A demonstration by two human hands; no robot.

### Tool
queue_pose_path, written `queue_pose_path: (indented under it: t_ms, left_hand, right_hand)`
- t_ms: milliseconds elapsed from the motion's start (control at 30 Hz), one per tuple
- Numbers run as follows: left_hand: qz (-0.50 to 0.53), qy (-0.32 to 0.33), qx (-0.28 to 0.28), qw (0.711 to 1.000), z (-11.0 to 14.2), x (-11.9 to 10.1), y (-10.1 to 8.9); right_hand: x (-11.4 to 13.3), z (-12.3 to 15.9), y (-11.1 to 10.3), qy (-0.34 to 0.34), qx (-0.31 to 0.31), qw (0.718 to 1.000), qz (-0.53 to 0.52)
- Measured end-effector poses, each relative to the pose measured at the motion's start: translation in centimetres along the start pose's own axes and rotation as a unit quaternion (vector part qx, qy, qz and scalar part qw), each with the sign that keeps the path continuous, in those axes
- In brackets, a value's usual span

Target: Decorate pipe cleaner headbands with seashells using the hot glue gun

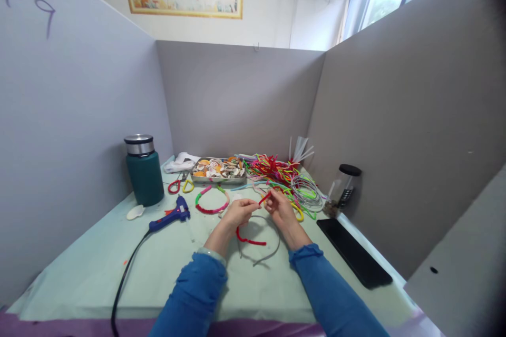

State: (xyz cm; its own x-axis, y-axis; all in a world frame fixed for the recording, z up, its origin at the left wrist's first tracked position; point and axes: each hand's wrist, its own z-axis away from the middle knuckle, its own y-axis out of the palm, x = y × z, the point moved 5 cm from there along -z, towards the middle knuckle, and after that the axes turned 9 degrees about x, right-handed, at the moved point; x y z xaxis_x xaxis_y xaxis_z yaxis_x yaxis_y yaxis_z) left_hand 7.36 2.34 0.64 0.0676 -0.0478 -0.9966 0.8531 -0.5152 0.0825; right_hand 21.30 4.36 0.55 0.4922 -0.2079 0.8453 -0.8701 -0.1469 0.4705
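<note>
A short red pipe cleaner (265, 198) stretches between my two hands above the table. My left hand (240, 211) is closed in a pinch at its left end. On the other end, the fingertips of my right hand (280, 209) are pinched too. Below them lies a bent grey wire (272, 254), formed into an open loop. A red fuzzy strand (252, 242) curves out from under my left hand inside that loop; whether it joins the held piece is hidden. Just beyond my left hand is a ring wrapped in pink, green and red (208, 212).
A blue glue gun (174, 214) with a black cord lies left, near a green bottle (145, 179). Scissors (174, 186) and a tray of shells (217, 180) are behind. Pipe cleaners (272, 167), coiled wire (306, 192), a jar (343, 189) and a black slab (353, 253) occupy the right.
</note>
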Motion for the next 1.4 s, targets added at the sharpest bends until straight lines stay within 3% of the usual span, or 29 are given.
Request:
queue_pose_path:
  t_ms: [167,333,400,500,633,767,967,1200,1400]
  left_hand:
    - [-0.044,0.006,-0.029,0.999,-0.1,0.2,0.0]
    - [0.023,-0.028,0.033,0.999,-0.1,0.8,-0.1]
    - [0.058,-0.03,0.033,0.997,-0.1,0.9,-0.3]
    - [0.102,-0.021,0.004,0.995,-0.2,0.8,-0.8]
    - [0.13,-0.018,-0.002,0.991,-0.4,0.7,-0.8]
    - [0.133,-0.044,0.004,0.99,-0.2,0.5,-0.5]
    - [0.15,-0.069,0.018,0.986,-0.1,0.7,-0.3]
    - [0.121,-0.034,0.012,0.992,-0.4,1.1,-0.7]
    - [0.148,-0.044,0.065,0.986,-0.4,1.0,-0.1]
  right_hand:
    - [0.4,-0.6,-2.1,-0.07,-0.106,0.985,0.113]
    - [1.8,-0.7,-3.6,-0.082,-0.132,0.988,0.019]
    - [2.1,-0.6,-3.2,-0.079,-0.105,0.991,0.004]
    - [1.6,-0.4,-1.3,-0.053,-0.012,0.998,0.028]
    - [-0.6,0.1,1.2,-0.018,0.083,0.986,0.146]
    - [-1.4,0.1,1.1,-0.034,0.056,0.97,0.234]
    - [-0.3,-0.2,-0.6,-0.056,-0.018,0.984,0.169]
    - [-1.4,-0.1,0.8,-0.013,0.079,0.972,0.219]
    - [-1.5,-0.1,0.7,-0.015,0.061,0.964,0.257]
